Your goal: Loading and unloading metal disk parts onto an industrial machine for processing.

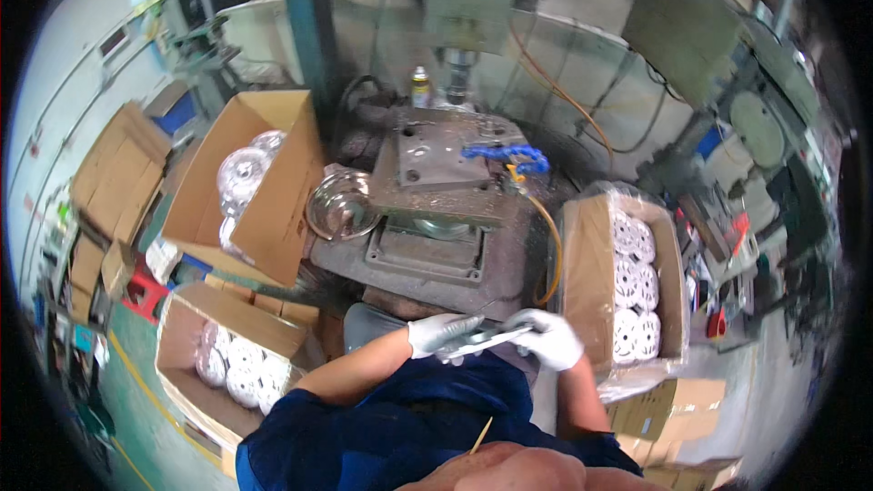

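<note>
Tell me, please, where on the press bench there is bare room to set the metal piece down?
The flat grey die block looks barest, between the shiny bowl and the blue fitting. The dark bench front, above both gloved hands, also shows room. The cartons left and right are crowded with discs.

1. Both forearms are bare and enter from the lower edge, angled inward so the hands meet close in front of the torso.
2. Both hands wear white gloves.
3. Left hand [438, 334]: fingers extended toward the right, palm turned down.
4. Right hand [549, 338]: fingers curled, pointing left toward the other hand.
5. Fingertips of the two hands are just beside each other; the elbows are bent.
</note>
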A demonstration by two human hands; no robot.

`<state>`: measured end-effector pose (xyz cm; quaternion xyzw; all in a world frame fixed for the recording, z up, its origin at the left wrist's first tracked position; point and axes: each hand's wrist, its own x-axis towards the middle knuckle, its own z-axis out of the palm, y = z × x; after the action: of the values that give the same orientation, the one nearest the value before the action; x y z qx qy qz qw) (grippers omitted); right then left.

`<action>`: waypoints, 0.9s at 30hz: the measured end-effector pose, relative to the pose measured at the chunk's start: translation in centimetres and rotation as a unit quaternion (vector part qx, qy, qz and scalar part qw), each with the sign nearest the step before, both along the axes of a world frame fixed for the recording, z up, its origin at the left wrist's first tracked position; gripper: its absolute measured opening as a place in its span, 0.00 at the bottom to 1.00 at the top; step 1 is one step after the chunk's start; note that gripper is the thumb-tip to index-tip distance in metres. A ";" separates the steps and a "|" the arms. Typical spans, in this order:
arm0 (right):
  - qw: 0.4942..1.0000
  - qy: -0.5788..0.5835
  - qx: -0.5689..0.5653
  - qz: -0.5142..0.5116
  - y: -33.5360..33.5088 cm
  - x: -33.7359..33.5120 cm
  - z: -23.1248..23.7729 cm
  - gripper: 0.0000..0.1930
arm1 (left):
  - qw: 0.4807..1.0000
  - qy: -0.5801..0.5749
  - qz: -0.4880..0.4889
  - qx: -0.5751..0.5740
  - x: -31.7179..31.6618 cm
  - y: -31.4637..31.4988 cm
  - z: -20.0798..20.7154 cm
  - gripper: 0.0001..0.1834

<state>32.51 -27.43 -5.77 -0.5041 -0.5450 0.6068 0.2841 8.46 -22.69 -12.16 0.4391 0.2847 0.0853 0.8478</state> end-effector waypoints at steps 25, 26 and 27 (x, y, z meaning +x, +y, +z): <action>0.667 0.315 -0.050 -0.674 11.9 30.9 -9.5 0.06 | 0.944 0.161 0.281 -0.057 -8.9 0.1 -3.8 0.29; 0.689 0.304 -0.039 -0.657 12.5 31.3 -9.5 0.05 | 0.936 0.177 0.301 -0.039 -9.0 0.0 -3.9 0.30; 0.710 0.292 -0.026 -0.640 12.9 31.4 -9.6 0.05 | 0.927 0.193 0.320 -0.021 -9.2 -0.2 -4.1 0.32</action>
<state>63.93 -14.57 -15.38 -0.5372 0.0350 0.4104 0.7361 -0.74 -22.88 -16.22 0.3150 0.5698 0.2598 0.7132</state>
